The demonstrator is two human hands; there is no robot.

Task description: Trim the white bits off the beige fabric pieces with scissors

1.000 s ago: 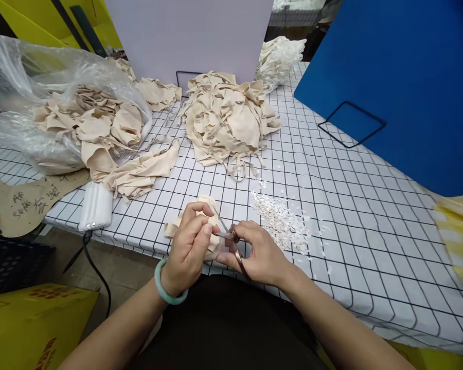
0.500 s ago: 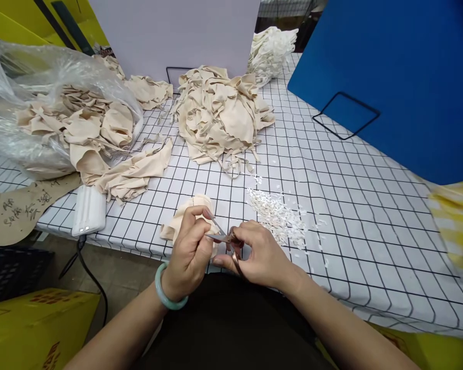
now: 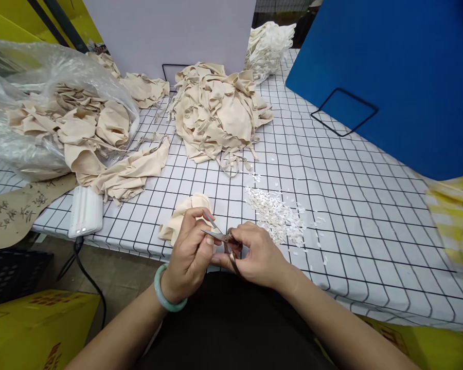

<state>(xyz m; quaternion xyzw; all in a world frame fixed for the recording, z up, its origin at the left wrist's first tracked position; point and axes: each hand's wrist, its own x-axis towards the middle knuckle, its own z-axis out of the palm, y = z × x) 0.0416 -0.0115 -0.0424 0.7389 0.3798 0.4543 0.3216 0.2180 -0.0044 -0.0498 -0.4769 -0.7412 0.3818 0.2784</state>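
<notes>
My right hand (image 3: 260,254) grips a pair of scissors (image 3: 227,238) by the handles. Their blades are parted and point left, toward the fingers of my left hand (image 3: 191,257). Those fingers are pinched together at the near edge of the table, on a small beige fabric piece (image 3: 181,218) that shows behind and beside them. What exactly lies between the fingertips is mostly hidden. To the right of the scissors, many small white snippets (image 3: 275,216) are scattered on the checked tablecloth (image 3: 355,221).
A heap of beige fabric pieces (image 3: 219,113) lies farther back. More spill from a clear plastic bag (image 3: 42,67) at left, near a white power bank (image 3: 85,211) with a cable. A bundle of white straps (image 3: 270,49) and a blue panel (image 3: 389,67) stand at the back.
The scissors' blade tips have shifted slightly left, over the fingers of my left hand, still parted. Both hands keep nearly the same place. The view has moved a little.
</notes>
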